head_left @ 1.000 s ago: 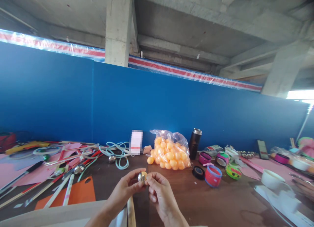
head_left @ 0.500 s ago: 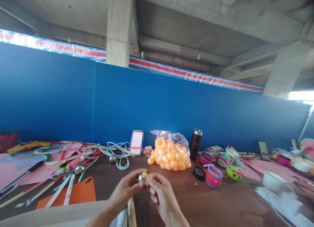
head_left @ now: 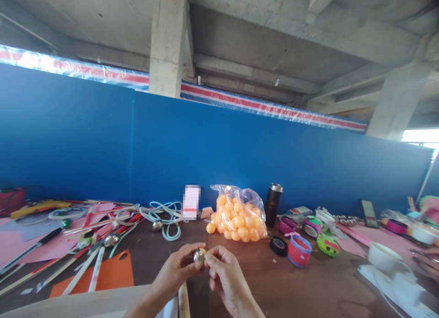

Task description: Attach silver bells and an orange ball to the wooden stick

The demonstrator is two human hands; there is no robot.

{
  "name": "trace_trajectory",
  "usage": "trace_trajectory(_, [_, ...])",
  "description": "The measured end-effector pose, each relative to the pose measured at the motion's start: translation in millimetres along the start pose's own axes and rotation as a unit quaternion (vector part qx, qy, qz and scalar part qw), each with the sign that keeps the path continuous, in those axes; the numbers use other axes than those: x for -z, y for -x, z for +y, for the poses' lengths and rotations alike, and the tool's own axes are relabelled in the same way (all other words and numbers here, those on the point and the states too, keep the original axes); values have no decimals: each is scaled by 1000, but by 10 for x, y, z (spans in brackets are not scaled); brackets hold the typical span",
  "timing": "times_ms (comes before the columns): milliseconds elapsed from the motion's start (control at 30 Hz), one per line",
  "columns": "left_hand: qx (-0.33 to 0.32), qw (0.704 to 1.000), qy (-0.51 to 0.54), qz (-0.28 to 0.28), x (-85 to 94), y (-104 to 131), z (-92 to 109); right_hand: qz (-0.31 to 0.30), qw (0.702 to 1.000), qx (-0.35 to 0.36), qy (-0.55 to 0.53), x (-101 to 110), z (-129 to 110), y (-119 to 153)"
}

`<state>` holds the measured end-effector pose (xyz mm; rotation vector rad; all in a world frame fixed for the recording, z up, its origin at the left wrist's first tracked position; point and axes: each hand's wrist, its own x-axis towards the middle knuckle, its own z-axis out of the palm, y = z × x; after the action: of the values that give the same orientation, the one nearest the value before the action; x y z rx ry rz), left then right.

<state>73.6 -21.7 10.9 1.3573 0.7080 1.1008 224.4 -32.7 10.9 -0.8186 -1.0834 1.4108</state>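
Fingers, left hand (head_left: 175,266): closed round silver ball (head_left: 198,256), probably to steady it
Fingers, right hand (head_left: 224,276): bunched at ball's edge, grip hidden
Silver ball: between hands, above table (head_left: 274,286)
Plastic bag (head_left: 252,196): orange balls (head_left: 239,221) inside, likely against rolling

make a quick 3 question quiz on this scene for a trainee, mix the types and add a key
1. True or false: the flask is lying on its side.
2. Fill in the blank: the left hand holds a shiny round ____, with the right hand close beside it.
3. Multiple choice: as the picture shows it, where is the loose orange ball relative to the clear bag?
a) on top of it
b) to its left
c) to its right

Key
1. False: the flask stands upright.
2. ball
3. b
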Motion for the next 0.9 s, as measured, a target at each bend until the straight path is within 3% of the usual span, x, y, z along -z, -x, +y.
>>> trace_trajectory(400, [9, 1000, -8, -29, -3, -7, -37, -20, 998, -54, 9, 62, 1, -7])
trace_trajectory(533, [3, 999, 35, 2, -48, 10, 31, -10, 999, -33, 18, -2, -1, -7])
trace_trajectory(633, [-2, 995, 72, 72, -25, -5, 68, 6, 993, -29, 112, -58, 1, 33])
trace_trajectory(700, [-14, 987, 81, 140, 50, -40, 60, 14, 965, -29, 260, -79, 11, 82])
trace_trajectory(800, [-42, 971, 61, 226, 208, -107, 7, 11, 856, -7, 516, -92, 71, 147])
trace_trajectory(833, [-44, 965, 48, 253, 254, -125, -16, 8, 818, -28, 574, -95, 113, 153])
trace_trajectory(900, [-41, 955, 30, 292, 317, -151, -62, -50, 781, -76, 617, -104, 234, 129])
